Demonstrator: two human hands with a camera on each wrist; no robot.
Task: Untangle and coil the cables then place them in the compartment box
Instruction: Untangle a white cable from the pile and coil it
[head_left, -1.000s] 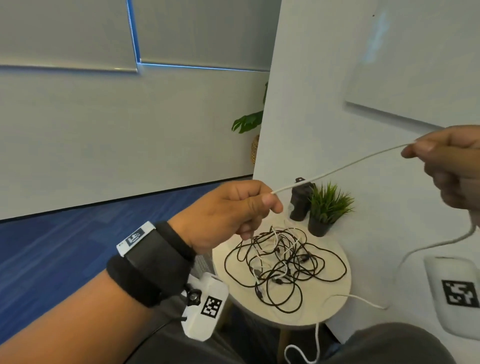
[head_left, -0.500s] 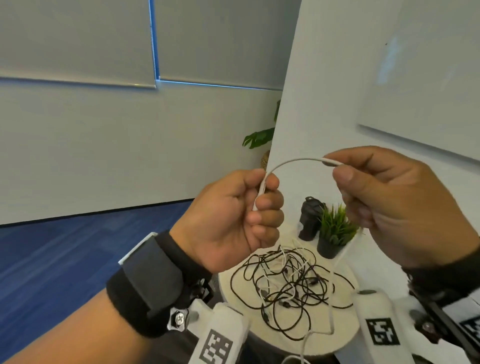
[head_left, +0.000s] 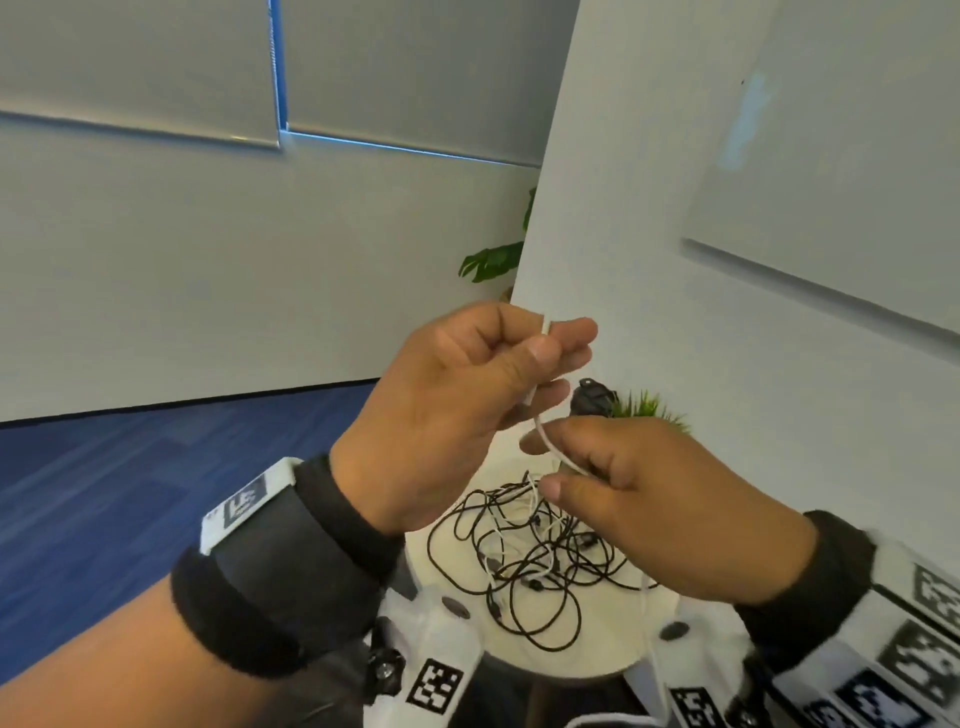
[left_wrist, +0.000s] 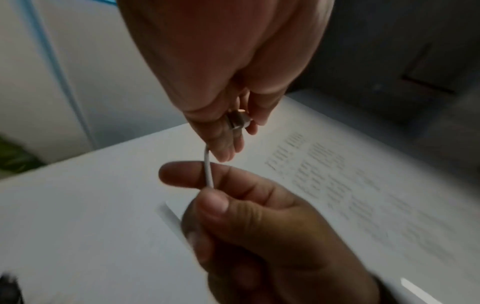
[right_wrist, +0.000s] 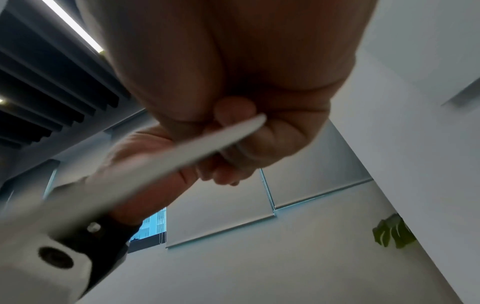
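Observation:
A thin white cable runs between both hands, held up above the table. My left hand pinches its plug end between thumb and fingers. Just below it, my right hand pinches the same cable between thumb and forefinger; the rest passes through the right palm and hangs down out of sight. A tangle of black and white cables lies on the small round table under the hands. No compartment box is in view.
At the back of the table stand a small potted green plant and a dark object, partly hidden by my hands. A white wall rises on the right. Blue carpet covers the floor on the left.
My right hand has swung from far right, first over to the left hand and then under it. The stretched cable between them has shortened to a small curved piece.

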